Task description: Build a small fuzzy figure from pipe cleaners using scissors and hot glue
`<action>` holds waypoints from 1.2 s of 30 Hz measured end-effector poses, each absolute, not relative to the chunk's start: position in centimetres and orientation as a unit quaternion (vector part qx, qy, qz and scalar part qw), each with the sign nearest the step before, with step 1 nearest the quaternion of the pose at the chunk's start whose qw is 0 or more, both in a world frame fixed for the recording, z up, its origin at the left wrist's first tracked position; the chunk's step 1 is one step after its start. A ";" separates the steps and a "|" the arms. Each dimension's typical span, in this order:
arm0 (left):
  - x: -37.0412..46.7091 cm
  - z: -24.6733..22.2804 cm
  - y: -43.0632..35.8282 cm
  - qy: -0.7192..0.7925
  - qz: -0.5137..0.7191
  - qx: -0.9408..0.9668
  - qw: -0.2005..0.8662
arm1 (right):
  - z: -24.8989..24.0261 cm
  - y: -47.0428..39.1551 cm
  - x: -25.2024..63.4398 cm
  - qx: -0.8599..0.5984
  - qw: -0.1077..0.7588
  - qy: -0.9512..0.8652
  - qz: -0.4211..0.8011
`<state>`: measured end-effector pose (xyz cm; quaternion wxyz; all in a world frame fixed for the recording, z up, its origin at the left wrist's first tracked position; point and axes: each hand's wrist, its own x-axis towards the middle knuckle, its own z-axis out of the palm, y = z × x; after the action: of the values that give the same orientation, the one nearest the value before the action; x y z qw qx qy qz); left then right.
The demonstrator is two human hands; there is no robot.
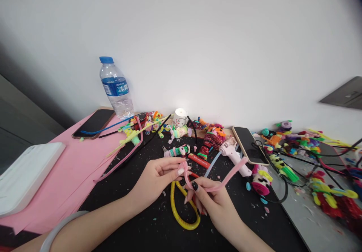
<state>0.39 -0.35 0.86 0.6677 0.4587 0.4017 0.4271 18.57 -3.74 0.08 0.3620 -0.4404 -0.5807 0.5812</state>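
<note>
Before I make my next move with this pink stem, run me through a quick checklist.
1. Left hand pinching the pink stem: ok.
2. Right hand on the pink stem too: ok.
3. Pink stem's free end off the glue gun: cannot tell; they overlap in view.
4. Glue gun cool: cannot tell; nothing shows its heat.
5. Black surface free of scraps: not ok; small bits are scattered there.
6. Bottle capped: ok.

Bottle [114, 88]: blue-capped, stood by the wall [212, 48]!
Dark phone [93, 123]: laid on pink paper [76, 152].
White device [29, 176]: set there too.
Light-edged phone [250, 145]: spotted at right.
Wall plate [345, 93]: mounted farther right!
</note>
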 end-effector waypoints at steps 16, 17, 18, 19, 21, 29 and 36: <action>0.3 1.1 -0.4 0.435 0.419 0.494 0.626 | 0.6 -3.9 18.9 -0.491 0.444 -0.574 0.482; 0.3 1.0 -0.3 0.437 0.413 0.491 0.630 | 0.7 -3.9 19.0 -0.494 0.465 -0.563 0.472; 0.3 1.0 -0.3 0.438 0.407 0.489 0.635 | 0.8 -3.8 19.1 -0.490 0.485 -0.555 0.466; 0.3 0.9 -0.2 0.440 0.402 0.487 0.638 | 0.9 -3.8 19.2 -0.481 0.503 -0.546 0.465; 0.3 0.9 0.0 0.446 0.395 0.485 0.640 | 1.0 -3.7 19.4 -0.456 0.526 -0.535 0.479; 0.4 0.9 -0.1 0.450 0.403 0.492 0.626 | 1.0 -3.9 19.9 -0.453 0.446 -0.584 0.504; 0.8 1.1 -0.9 0.427 0.406 0.503 0.632 | 1.3 -3.9 19.0 -0.490 0.349 -0.657 0.455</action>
<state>0.82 -0.87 1.09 0.6322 0.5027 0.4273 0.4063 19.05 -3.86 1.25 0.3491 -0.4895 -0.6569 0.4549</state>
